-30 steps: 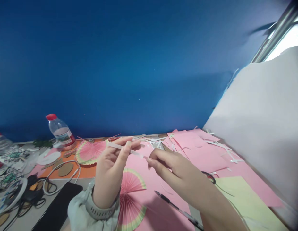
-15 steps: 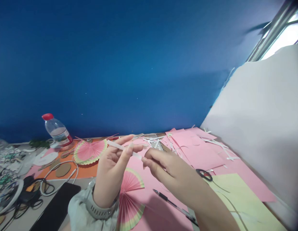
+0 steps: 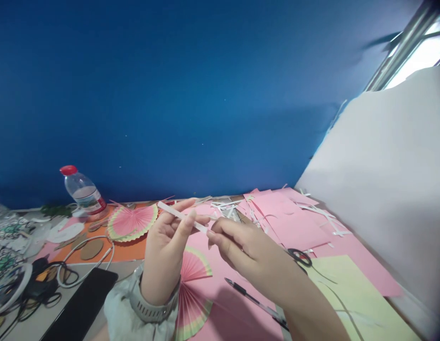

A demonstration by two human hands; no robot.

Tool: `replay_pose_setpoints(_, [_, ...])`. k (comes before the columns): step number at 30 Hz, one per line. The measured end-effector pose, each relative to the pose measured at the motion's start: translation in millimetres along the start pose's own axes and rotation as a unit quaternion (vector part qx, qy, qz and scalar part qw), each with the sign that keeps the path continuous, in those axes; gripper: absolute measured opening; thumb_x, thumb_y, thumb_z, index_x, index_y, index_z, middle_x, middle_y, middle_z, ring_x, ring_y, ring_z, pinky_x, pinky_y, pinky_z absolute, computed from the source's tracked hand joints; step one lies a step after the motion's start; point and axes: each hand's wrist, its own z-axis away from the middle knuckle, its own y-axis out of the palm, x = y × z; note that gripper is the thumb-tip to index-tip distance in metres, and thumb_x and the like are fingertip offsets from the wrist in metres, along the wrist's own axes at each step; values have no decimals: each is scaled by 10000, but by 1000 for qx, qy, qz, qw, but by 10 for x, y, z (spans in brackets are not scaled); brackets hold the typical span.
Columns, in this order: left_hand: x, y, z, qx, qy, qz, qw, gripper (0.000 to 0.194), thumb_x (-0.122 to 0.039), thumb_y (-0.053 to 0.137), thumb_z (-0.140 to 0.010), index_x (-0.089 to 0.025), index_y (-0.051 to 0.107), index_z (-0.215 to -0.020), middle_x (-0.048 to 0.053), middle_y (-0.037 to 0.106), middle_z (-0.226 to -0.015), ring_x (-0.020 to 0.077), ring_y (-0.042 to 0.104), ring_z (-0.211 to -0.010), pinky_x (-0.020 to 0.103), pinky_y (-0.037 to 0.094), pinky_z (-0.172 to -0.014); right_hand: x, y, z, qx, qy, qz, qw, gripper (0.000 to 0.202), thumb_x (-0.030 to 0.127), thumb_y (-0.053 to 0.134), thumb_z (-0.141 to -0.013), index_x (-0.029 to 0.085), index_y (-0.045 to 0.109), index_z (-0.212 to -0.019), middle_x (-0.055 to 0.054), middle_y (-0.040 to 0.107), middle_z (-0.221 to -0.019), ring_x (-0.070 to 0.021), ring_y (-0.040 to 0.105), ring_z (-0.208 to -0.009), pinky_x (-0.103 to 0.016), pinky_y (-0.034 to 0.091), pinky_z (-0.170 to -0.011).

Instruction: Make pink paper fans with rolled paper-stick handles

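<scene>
A narrow white strip slants between my two hands, above the pink paper. My left hand, with a grey watch band at the wrist, pinches it between thumb and fingers. At the strip's lower right end, my right hand grips it with thumb and forefinger. Below the hands lies a pleated pink fan with a yellow-green edge, partly hidden by my left wrist. Another pleated fan rests on orange paper to the left.
A red-capped bottle, a black phone and a white cable are at left. A pen lies near my right forearm. Scissors, pink sheets and yellow paper are at right. A blue wall stands behind.
The view has shifted slightly. Both hands keep their hold on the white strip, which has moved very little.
</scene>
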Motion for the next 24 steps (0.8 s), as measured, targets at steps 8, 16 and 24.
replay_pose_setpoints(8, [17,33,34,13,52,-39,998,199,-344,569,-883,-200,687,-812,38,733,-939,209,658,-963,326,509,-857,-8,6,0,15,8,-38,999,267,367,371,-985,241,511,-797,85,407,-553,-88,396,-503,-230,306,-550])
replay_pose_setpoints(16, [37,-37,9,-6,41,-85,995,223,-368,610,-851,-164,695,-876,64,743,-920,212,669,-916,301,514,-793,24,47,-3,-4,-18,-18,1000,321,374,344,-992,237,489,-740,71,439,-584,-108,424,-575,-235,341,-641])
replay_pose_setpoints(24, [-7,-11,-19,-33,52,-139,988,213,-378,651,-810,-170,689,-787,36,733,-767,169,666,-713,254,506,-668,51,108,6,-39,-2,18,999,180,380,439,-954,264,574,-985,47,595,-746,-119,538,-650,-240,341,-549])
